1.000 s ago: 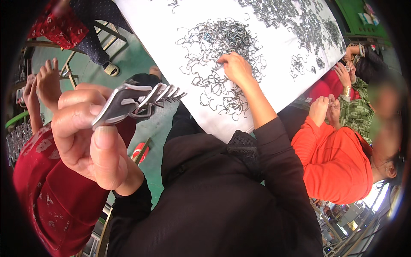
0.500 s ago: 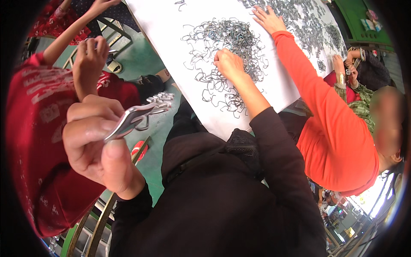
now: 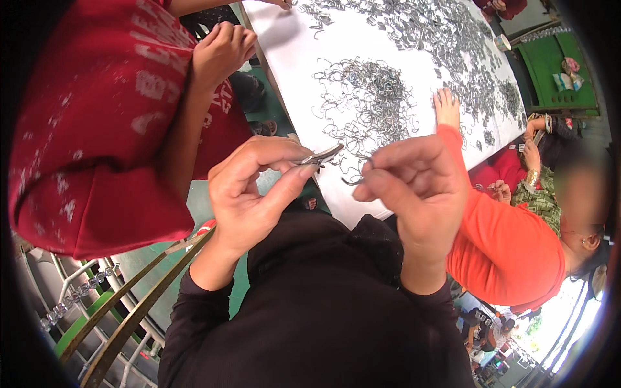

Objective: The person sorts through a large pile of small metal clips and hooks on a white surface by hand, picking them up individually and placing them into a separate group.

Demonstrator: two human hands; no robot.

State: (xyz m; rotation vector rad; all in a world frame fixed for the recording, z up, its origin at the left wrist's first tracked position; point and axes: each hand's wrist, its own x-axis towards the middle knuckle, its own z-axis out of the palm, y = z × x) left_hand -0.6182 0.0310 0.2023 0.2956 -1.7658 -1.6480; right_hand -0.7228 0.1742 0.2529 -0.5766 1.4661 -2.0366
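Observation:
My left hand (image 3: 252, 194) pinches a flat, curved, shiny metal clip (image 3: 325, 155) between thumb and fingertips, in front of my chest. Facing it at about the same height, my right hand (image 3: 424, 197), slightly blurred, grips a thin bent wire piece (image 3: 350, 182) whose dark end sticks out toward the left hand. The two pieces are close, with a small gap between them. Beyond my hands, a loose heap of similar bent wires (image 3: 369, 97) lies on the white table (image 3: 291, 84).
Many small grey metal pieces (image 3: 446, 39) spread over the table's far side, near a white cup (image 3: 502, 43). A person in red (image 3: 97, 129) stands close on my left. On my right, a person in orange (image 3: 511, 239) rests a hand (image 3: 447, 108) on the table. Rusty rails (image 3: 136, 317) stand lower left.
My right hand has come back from the wire heap toward me, now with a bent wire. My left hand has moved right to meet it, still holding the metal clip. The view has shifted.

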